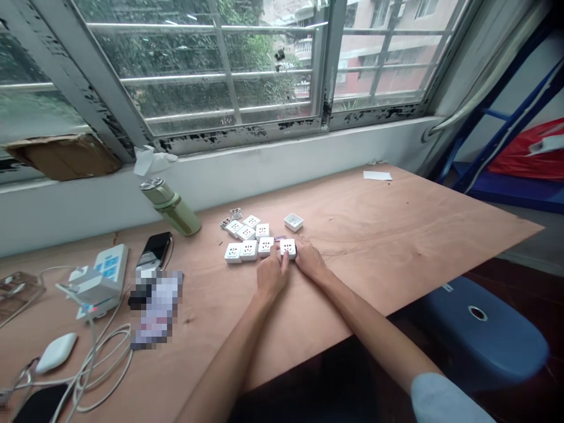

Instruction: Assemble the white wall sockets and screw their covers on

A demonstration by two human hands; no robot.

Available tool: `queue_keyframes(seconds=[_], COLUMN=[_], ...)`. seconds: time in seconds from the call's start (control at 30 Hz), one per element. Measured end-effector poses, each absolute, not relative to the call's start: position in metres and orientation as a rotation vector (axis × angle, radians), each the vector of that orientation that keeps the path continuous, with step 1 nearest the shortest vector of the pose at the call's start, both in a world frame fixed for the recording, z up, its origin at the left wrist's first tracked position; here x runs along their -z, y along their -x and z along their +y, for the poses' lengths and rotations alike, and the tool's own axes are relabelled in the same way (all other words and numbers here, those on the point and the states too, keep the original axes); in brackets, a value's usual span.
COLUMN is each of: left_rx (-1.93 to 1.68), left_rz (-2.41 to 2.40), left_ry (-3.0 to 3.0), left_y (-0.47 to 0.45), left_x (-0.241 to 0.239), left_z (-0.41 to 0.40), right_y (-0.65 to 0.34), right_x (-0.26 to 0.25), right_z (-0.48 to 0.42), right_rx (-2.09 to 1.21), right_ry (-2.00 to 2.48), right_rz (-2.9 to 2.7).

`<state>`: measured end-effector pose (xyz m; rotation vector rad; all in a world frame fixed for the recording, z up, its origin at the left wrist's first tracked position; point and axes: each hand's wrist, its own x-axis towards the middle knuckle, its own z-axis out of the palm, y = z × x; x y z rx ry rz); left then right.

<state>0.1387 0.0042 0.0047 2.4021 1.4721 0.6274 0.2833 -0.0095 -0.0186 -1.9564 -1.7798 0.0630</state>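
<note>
On the wooden table, a white socket [288,247] lies face up between my two hands. My left hand [272,273] has its fingers closed on the socket's near left side. From the right, my right hand [310,257] curls its fingers against the socket's other side. Just left of it sits another white socket [265,245], with several more grouped behind and beside it. A small purple item [279,238] shows partly behind the held socket. Beyond my hands rests an open white socket box [293,221]. Loose socket inner parts [235,213] lie at the back of the group.
A green bottle [176,208] stands by the wall. To the left are a phone [153,251], a power strip [111,264], coiled white cables [103,358] and a white earphone case [56,352]. A paper strip [378,175] lies at the back; a blue stool [493,329] stands right.
</note>
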Motion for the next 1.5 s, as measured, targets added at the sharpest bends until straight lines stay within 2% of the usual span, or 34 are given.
queue_keyframes(seconds=[0.23,0.6,1.5], left_rx=[-0.588,-0.613,-0.691], left_rz=[1.542,1.444,1.564], left_ry=[-2.419,-2.420,-2.241], left_y=[-0.130,-0.129,-0.126], left_x=[-0.007,-0.007,-0.005], left_z=[0.000,-0.002,-0.001], right_y=[-0.279,-0.289,-0.284], right_x=[0.012,0.015,0.015], right_z=[-0.011,-0.006,0.013], right_rx=[-0.178,-0.142,-0.021], right_ry=[1.793,1.888,1.752], right_rz=[-1.765,-1.672,-1.920])
